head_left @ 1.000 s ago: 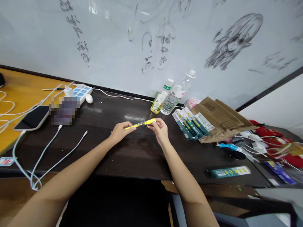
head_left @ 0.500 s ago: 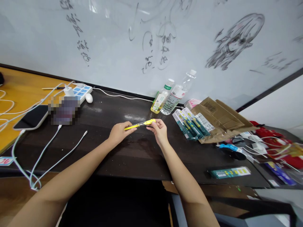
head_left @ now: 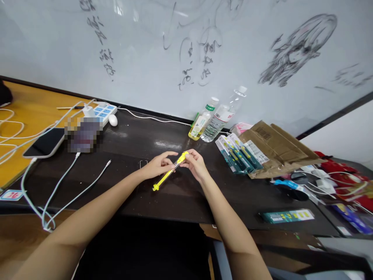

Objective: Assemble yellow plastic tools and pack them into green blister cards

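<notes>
Over the middle of the dark counter point(head_left: 175, 198), near its front edge, I hold a yellow tool point(head_left: 170, 171) between both hands. It slants from upper right down to lower left, its lower tip just above the counter surface; whether it touches, I cannot tell. My right hand point(head_left: 196, 165) pinches the thicker upper end with thumb and fingertips. My left hand point(head_left: 159, 166) pinches the shaft near the middle, index finger stretched out along the top, the other fingers curled under. The hands are close together, nearly touching. Toward the back edge, two plastic bottles point(head_left: 214, 118) stand against the whiteboard point(head_left: 145, 46). Right of them lie green packaged tools point(head_left: 237, 155), fanned out beside a flattened cardboard box point(head_left: 276, 146). One more green package point(head_left: 287, 216) lies alone near the front right edge. Far left: a power strip point(head_left: 100, 112), white cables point(head_left: 61, 182), and a phone point(head_left: 43, 142) face up at the counter's left edge.
</notes>
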`<state>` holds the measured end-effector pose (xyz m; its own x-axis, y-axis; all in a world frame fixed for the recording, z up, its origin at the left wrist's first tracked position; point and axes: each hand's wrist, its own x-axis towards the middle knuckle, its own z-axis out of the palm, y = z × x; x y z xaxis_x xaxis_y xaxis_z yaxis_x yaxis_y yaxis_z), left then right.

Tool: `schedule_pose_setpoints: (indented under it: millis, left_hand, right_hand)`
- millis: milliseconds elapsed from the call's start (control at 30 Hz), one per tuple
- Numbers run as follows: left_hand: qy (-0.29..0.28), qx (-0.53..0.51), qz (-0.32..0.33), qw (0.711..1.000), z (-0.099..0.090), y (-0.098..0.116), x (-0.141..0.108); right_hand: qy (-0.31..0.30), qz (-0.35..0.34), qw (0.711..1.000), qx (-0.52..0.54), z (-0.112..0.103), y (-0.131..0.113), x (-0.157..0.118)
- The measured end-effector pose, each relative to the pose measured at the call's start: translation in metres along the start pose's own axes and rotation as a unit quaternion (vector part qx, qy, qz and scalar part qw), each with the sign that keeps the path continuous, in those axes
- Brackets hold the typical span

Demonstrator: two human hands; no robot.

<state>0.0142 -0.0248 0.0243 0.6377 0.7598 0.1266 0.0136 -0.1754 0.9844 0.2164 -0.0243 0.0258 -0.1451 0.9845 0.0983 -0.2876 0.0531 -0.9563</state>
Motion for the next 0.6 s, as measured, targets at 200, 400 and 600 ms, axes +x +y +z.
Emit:
schedule_pose_setpoints:
  millis: [200, 400, 600]
  left_hand:
    - [-0.009, 0.063, 0.042, 0.997, 0.006, -0.010, 0.000]
    - [0.035, 0.101, 0.079, 0.991, 0.012, -0.016, 0.001]
    - [0.169, 0.085, 0.071, 0.979, 0.004, -0.014, 0.005]
  right_hand:
    - [-0.020, 0.006, 0.999, -0.027, 0.008, 0.007, -0.002]
    - [-0.046, 0.021, 0.998, -0.040, 0.010, 0.016, -0.001]
    - [-0.027, -0.004, 0.996, -0.084, 0.013, 0.024, -0.001]
